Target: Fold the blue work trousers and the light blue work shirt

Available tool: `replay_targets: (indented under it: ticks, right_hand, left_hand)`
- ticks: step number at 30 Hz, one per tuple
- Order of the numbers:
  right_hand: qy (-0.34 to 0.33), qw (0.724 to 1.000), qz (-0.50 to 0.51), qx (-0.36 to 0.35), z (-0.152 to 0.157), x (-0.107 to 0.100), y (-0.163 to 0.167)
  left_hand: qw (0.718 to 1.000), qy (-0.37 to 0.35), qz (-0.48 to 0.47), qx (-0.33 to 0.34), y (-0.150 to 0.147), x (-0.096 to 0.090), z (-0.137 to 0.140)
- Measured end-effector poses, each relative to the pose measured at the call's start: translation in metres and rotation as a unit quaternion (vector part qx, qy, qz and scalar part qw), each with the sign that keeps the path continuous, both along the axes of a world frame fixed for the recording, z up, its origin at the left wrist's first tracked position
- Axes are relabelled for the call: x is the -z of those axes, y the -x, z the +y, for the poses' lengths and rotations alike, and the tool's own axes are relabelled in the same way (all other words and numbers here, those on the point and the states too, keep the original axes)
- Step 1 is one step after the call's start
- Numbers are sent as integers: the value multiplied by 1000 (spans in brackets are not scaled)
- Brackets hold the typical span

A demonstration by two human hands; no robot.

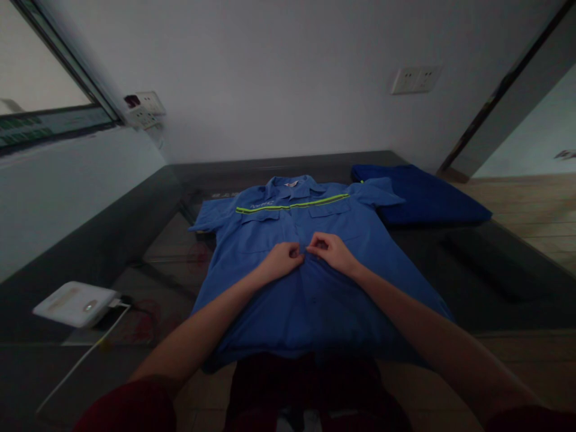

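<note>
A blue short-sleeved work shirt [342,300] lies spread face up on a dark table, collar away from me. A yellow-green stripe crosses its chest above two flap pockets. My left hand [284,259] is closed in a pinch at the front placket, just below the pockets. Close beside it, my right hand [330,249] pinches the placket too, thumb against forefinger. The two sets of fingertips nearly meet. Whatever small part of the placket sits between them is too small to make out.
A folded darker blue cloth [432,195] lies at the table's right back. On the left is a white box-like device [76,304] with a white cable [83,357] running over the edge. The dark table [468,282] meets a wall with sockets [416,79].
</note>
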State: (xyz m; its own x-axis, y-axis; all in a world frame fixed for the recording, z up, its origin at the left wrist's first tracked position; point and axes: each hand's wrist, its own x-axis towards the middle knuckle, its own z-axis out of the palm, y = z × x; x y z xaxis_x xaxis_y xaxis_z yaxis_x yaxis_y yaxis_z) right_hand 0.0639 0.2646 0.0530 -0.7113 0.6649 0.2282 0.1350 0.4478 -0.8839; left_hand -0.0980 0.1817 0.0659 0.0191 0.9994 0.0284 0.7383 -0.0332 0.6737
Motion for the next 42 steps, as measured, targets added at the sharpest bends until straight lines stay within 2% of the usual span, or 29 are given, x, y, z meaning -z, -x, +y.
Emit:
replay_targets:
  ticks: [6, 9, 23, 29, 35, 42]
  right_hand:
    - [121, 992, 23, -7, 0, 4, 2]
    - [145, 989, 25, 1, 1, 6, 3]
    - [109, 994, 29, 2, 1, 3, 1]
    - [121, 992, 44, 1, 2, 5, 1]
    - [138, 990, 40, -4, 2, 3, 0]
    - [121, 992, 31, -12, 4, 4, 0]
  left_hand:
    - [1000, -4, 18, -3, 0, 3, 0]
    - [1000, -1, 7, 0, -1, 3, -1]
    - [998, -8, -61, 7, -3, 1, -1]
    - [997, -13, -81, 10, -3, 2, -1]
    - [997, -17, -71, -1, -4, 5, -1]
    - [998, -19, -54, 0, -4, 4, -1]
